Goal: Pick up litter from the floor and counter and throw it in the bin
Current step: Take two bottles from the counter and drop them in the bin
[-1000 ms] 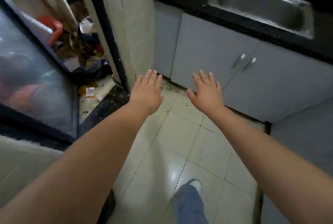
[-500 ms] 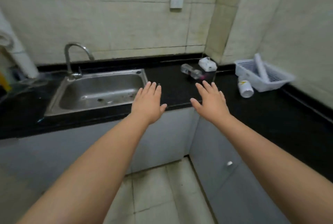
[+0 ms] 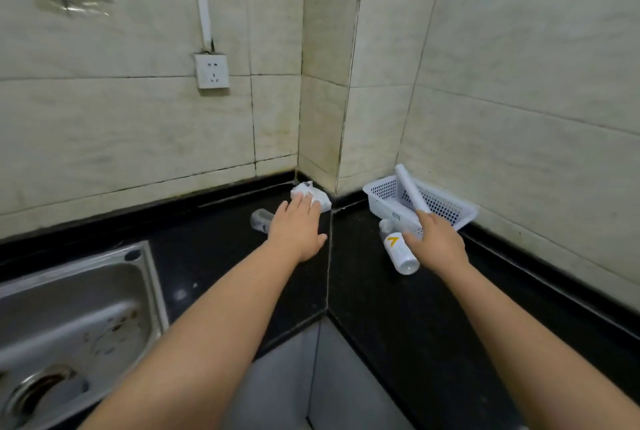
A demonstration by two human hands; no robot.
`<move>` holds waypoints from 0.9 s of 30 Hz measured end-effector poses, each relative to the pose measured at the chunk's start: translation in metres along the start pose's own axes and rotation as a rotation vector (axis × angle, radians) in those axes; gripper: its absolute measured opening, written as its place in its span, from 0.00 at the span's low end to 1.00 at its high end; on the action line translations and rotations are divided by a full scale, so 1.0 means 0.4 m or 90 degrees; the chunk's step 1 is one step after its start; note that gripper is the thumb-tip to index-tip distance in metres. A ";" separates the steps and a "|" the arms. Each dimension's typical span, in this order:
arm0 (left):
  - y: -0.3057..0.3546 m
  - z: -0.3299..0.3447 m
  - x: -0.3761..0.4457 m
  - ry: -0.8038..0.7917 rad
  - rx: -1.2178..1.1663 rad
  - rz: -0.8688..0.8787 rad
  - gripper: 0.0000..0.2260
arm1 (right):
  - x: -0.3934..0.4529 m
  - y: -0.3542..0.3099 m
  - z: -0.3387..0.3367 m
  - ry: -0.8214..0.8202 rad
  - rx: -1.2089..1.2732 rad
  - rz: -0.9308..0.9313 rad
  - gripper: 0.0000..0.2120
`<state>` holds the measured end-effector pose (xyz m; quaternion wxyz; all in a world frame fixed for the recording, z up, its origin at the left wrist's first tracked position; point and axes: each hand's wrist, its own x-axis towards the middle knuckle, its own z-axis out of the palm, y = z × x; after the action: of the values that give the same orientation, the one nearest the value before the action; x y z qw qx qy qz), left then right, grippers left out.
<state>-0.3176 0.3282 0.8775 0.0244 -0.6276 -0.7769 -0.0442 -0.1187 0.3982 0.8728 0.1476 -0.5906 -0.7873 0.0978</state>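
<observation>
Black stone counter, L-shaped, meeting cream tiled walls at a boxed-out corner; we list its contents from left to right.

Item one: steel sink, set into the counter at lower left. We see a round drain and some specks on its floor, nothing else inside.

Item two: clear plastic bottle, lying on its side on the counter, partly hidden behind our left hand. We cannot tell whether it holds anything.

Item three: crumpled white packet, on the counter in the corner against the wall. Our left hand is flat, fingers extended and close together, with the fingertips touching or just over the packet's near side; nothing is gripped.

Item four: white perforated basket, tilted, far edge near the right wall. One white tube lies in it, leaning out over the rim at the upper end.

Item five: white bottle with orange mark, on its side on the counter just beside the basket's near edge. Our right hand is spread, palm down, over the basket's near corner, thumb next to this bottle; it holds nothing.

Wall fitting: white socket with a conduit strip rising above it.
</observation>
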 end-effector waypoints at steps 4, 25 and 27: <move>-0.068 0.067 0.179 -0.068 0.033 0.015 0.29 | 0.140 0.018 0.079 -0.047 0.003 0.071 0.23; -0.246 0.462 0.553 -0.305 0.164 0.138 0.29 | 0.624 0.105 0.465 -0.205 -0.079 0.258 0.32; -0.256 0.473 0.568 -0.278 0.171 0.165 0.28 | 0.623 0.079 0.476 -0.239 -0.051 0.274 0.33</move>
<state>-0.4624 0.5465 0.7066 -0.0548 -0.7073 -0.6761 0.1987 -0.2209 0.6498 0.7129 -0.0484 -0.7208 -0.6608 0.2034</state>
